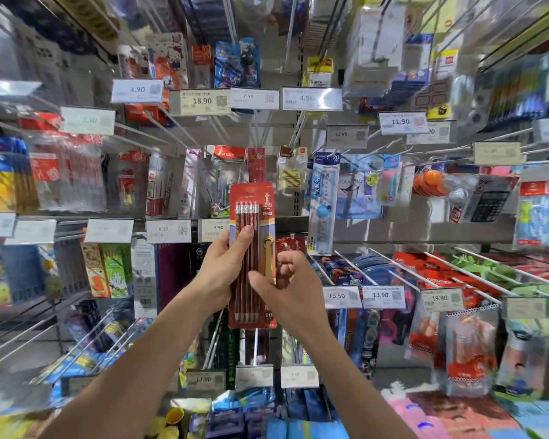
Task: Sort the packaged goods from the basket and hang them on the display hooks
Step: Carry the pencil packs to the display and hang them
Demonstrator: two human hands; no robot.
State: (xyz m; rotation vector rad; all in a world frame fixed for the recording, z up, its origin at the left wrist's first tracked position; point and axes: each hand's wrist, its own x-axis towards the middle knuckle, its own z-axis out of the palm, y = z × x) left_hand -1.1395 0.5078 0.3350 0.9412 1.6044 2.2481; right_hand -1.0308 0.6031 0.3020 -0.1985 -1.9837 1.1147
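The left hand (227, 264) grips the pencil pack (252, 217) by its left edge, thumb laid across the front. The right hand (286, 280) pinches the right edge lower down, fingers curled behind. The pack stands upright between them, long axis vertical, erasers up, its top end clear above both hands. Just past that top edge a narrow red pack (256, 164) of like colour hangs in the middle row, up and right of the 3.90 price tag (214, 229). I'd judge its hook the target: up and away, with the left hand nearer the hanging end.
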